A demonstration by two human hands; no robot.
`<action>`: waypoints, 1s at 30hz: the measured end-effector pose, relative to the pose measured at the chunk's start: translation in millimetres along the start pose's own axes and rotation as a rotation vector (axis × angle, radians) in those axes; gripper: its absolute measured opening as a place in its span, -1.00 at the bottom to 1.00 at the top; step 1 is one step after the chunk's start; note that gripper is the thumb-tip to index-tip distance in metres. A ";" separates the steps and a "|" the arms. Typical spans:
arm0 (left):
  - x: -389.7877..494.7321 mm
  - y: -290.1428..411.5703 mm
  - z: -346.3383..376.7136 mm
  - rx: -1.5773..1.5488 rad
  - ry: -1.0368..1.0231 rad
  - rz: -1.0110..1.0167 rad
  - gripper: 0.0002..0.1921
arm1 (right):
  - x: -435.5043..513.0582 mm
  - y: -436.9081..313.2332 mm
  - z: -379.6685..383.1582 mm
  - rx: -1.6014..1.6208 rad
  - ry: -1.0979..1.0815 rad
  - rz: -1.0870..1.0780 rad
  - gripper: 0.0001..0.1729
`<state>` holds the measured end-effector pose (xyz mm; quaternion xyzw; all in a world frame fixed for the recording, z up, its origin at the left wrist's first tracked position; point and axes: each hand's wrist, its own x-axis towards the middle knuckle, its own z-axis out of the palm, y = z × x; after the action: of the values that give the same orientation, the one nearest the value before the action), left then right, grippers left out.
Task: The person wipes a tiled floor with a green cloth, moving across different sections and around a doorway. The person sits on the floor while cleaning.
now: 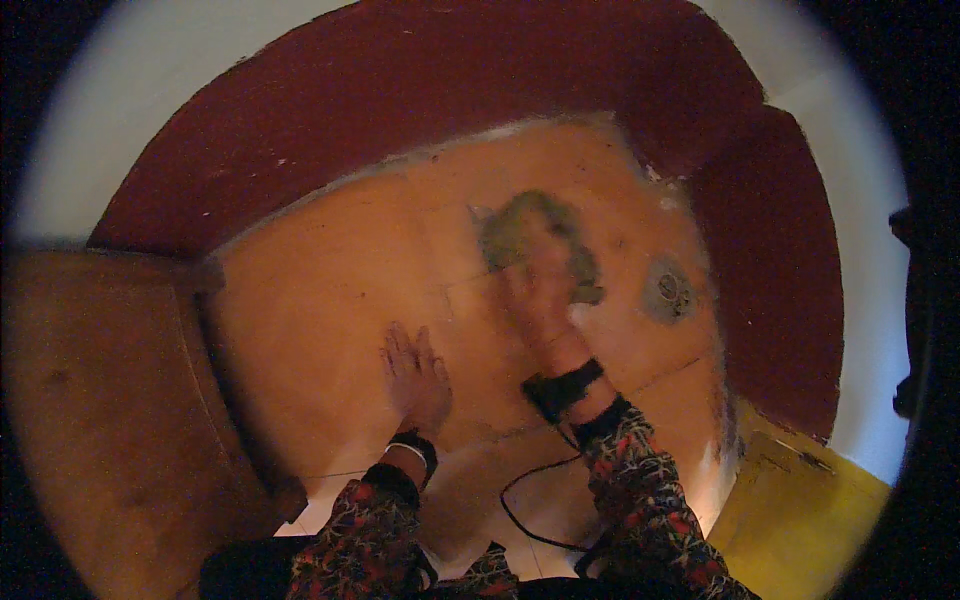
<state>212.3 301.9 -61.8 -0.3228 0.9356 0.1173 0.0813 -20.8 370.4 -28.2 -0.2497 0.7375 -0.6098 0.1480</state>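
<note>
On an orange-brown tiled floor (pixel 315 285), my right hand (pixel 544 281) presses down on a crumpled greenish cloth (pixel 517 225); it is blurred, and whether the fingers grip the cloth is unclear. My left hand (pixel 420 379) lies lower and to the left with its fingers spread, holding nothing, its palm towards the floor. Both wrists wear dark bands, and a dark cable (pixel 517 517) hangs in a loop by my right forearm.
A round floor drain (pixel 673 292) lies right of the cloth, near the dark red lower wall (pixel 765 262). The red wall (pixel 360 97) also bounds the far side. A brown panel (pixel 97 390) stands at the left, a yellow surface (pixel 795 517) at the lower right.
</note>
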 end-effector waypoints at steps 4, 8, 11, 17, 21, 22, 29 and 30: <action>-11.7 6.8 -3.1 -0.013 0.028 0.001 -0.36 | -35.4 -15.4 134.4 -0.673 -0.592 -0.697 -0.43; -23.7 11.4 1.6 -0.105 0.097 0.012 -0.36 | -47.0 -1.0 209.7 -0.708 -1.014 -0.905 -0.39; -24.9 12.0 7.9 -0.145 0.137 0.002 -0.36 | -11.8 15.7 239.4 -1.538 -0.411 -1.149 -0.41; -12.9 1.4 1.1 -0.104 0.146 0.004 -0.37 | 98.6 47.6 153.6 -1.044 -0.455 -0.475 -0.40; -18.8 -3.8 -14.1 -0.074 -0.012 -0.029 -0.36 | 120.7 42.2 59.3 -1.192 -0.255 -0.364 -0.42; -20.4 -4.6 -15.8 -0.078 0.029 -0.041 -0.36 | 125.2 41.3 40.5 -1.191 -0.216 -0.289 -0.43; -22.6 -0.1 -11.5 -0.035 -0.008 -0.057 -0.38 | 146.5 69.8 -77.5 -1.261 0.100 0.080 -0.57; -22.7 -0.1 -10.7 -0.032 0.010 -0.042 -0.38 | 144.1 70.4 -88.1 -1.213 0.179 0.017 -0.57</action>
<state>229.2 312.2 -46.4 -0.3444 0.9270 0.1289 0.0738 -199.9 373.3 -65.6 -0.2313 0.9647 -0.0986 -0.0780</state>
